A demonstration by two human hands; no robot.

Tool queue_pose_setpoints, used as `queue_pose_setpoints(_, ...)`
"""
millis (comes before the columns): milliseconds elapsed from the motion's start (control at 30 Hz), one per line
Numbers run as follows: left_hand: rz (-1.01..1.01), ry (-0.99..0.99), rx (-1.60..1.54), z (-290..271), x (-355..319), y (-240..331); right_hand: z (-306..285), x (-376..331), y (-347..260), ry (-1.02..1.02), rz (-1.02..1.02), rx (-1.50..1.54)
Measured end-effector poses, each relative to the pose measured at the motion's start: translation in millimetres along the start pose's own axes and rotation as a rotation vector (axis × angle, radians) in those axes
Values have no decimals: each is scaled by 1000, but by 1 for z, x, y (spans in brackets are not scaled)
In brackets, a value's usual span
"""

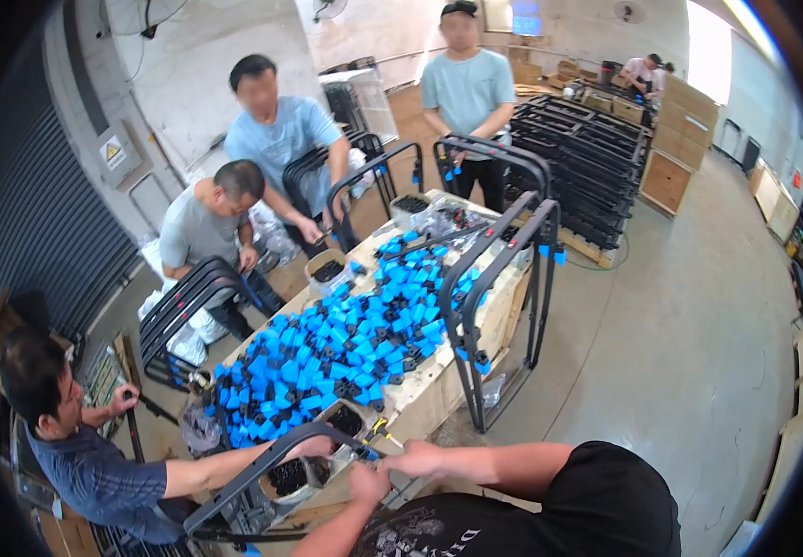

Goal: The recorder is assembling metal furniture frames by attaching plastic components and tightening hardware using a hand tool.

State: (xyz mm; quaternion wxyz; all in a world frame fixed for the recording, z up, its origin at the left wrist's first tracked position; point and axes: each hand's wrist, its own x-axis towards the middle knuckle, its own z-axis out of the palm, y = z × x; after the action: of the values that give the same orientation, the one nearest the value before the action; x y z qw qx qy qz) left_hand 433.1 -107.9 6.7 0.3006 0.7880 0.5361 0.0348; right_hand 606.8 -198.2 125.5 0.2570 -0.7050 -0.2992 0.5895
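Note:
My left hand [369,482] is closed at the near end of a black tubular frame [280,447], by a small blue piece fixed to it. Just right of it, my right hand [418,459] is closed with its fingertips at the same spot; what it pinches is hidden. A yellow-and-black hand tool [380,430] lies just beyond my fingers, at the table edge. Next to the frame stand a box of small black parts [288,477] and another such box [346,420]. A co-worker's arm [220,471] from the left reaches over the frame toward these boxes.
A big heap of blue and black plastic pieces [327,348] covers the wooden table [434,395]. Black frames [499,269] lean over its right edge; more frames [202,311] stand left. Several co-workers stand around it. Behind are stacked black frames [578,172] and a wooden crate [669,181].

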Motion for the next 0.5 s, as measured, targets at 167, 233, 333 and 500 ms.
queue_pose_setpoints(167,0,-41,-203,-3,6,-13,-10,49,23,63,25,234)
queue_pose_setpoints(233,-127,-78,-520,-12,8,-19,-11,63,22,253,-112,198)
queue_pose_setpoints(333,-351,-155,-1050,-41,11,-21,-5,74,9,334,-325,105)
queue_pose_setpoints(500,-414,-166,-1028,-80,-11,-29,18,102,7,320,-428,-135)
